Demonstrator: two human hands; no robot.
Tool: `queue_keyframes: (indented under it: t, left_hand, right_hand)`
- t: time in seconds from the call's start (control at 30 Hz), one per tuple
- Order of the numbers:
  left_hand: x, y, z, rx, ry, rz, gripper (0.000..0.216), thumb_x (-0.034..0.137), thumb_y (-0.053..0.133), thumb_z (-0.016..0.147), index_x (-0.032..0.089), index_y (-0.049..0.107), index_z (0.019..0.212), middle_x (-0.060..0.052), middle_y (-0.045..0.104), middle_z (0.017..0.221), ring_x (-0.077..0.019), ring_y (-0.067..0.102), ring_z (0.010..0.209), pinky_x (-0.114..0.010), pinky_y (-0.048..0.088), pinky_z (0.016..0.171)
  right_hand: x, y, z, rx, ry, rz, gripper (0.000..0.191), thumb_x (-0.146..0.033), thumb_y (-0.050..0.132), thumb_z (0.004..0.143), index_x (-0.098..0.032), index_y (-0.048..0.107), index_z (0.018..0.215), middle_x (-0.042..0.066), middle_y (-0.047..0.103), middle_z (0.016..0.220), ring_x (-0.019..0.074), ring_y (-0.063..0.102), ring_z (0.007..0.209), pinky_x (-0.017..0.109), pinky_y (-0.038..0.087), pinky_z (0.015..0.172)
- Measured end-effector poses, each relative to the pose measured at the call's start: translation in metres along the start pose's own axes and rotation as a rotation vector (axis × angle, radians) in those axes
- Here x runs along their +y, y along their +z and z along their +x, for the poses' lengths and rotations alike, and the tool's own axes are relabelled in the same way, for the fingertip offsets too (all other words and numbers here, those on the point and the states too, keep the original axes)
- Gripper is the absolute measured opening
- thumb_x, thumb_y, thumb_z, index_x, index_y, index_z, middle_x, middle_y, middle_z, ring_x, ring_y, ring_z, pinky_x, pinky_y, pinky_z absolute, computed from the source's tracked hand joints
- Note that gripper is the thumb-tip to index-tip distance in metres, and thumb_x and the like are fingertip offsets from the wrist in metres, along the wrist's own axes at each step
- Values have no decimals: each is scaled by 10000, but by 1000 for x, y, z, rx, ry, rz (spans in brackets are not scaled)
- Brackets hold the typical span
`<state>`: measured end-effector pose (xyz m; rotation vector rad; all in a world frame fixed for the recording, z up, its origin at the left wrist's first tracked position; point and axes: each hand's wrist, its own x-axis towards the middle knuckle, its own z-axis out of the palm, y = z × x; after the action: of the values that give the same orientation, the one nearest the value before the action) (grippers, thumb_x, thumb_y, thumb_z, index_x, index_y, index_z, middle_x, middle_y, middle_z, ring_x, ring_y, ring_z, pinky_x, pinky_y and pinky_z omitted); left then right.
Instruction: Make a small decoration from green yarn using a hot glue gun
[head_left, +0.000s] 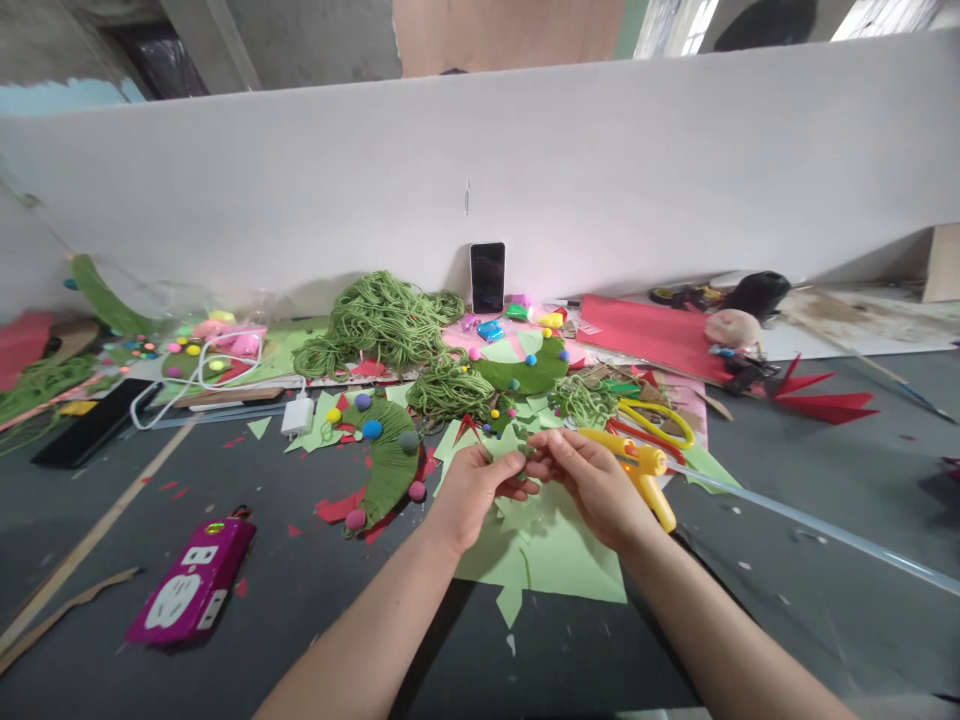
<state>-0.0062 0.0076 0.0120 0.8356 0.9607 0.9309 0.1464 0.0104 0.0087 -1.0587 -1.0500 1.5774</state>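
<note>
Fingers (519, 489) of the left hand (474, 492) pinch a pale green paper star (505, 441) over a green sheet (574, 565); whether the right hand (592, 480), just beside, pinches anything is unclear. The star looks light and easily creased, best held near its middle.

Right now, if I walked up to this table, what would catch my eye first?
Probably the big heap of green yarn toward the back of the dark table, with a dark-screened phone propped upright against the white panel just to its right. Nearer, a green crescent dotted with coloured balls lies left of the left hand. A bright purple object with white markings also stands out, at near left.
</note>
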Motion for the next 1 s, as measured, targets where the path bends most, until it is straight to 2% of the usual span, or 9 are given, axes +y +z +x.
queue_keyframes:
  t: [0.2,0.57,0.7,0.8,0.93,1.0]
  left_hand:
    - [-2,4,0,92,55,109,265,355,714,729,125,738,860,-69,734,741,-133,655,599,-234,507,599]
    - [-5,2,4,125,32,97,296,355,727,712,117,736,886,-92,741,762,-146,667,615,-237,514,597]
    - [-2,1,6,173,27,69,290,340,733,700,108,734,874,-93,741,745,-144,661,600,-241,518,595]
    - [2,-7,9,265,72,17,275,335,730,698,105,733,849,-92,745,761,-142,661,618,-239,522,602]
    - [7,-22,15,390,178,-61,294,342,744,679,111,730,860,-92,751,805,-142,665,639,-238,526,604]
    - [9,-27,16,421,219,-98,311,341,754,668,110,728,875,-94,752,813,-136,663,636,-232,525,599]
  right_hand:
    - [3,4,-1,58,-110,-155,352,-463,680,753,-171,632,945,20,634,796,137,601,692,278,511,655]
    - [7,1,1,129,-204,-335,385,-479,626,799,-186,574,1044,40,636,864,180,673,713,313,525,659]
    - [10,-2,2,251,-322,-404,297,-465,624,805,-193,604,922,37,644,834,171,628,738,307,498,679]
    - [11,-6,3,322,-352,-395,266,-459,595,829,-193,608,836,25,633,747,157,579,692,295,471,648]
    - [12,-6,5,304,-344,-291,303,-402,633,810,-211,582,1039,57,659,939,172,597,799,313,489,697]
    - [11,-5,5,260,-363,-217,313,-366,633,813,-220,552,1078,54,654,944,168,600,811,319,494,715]
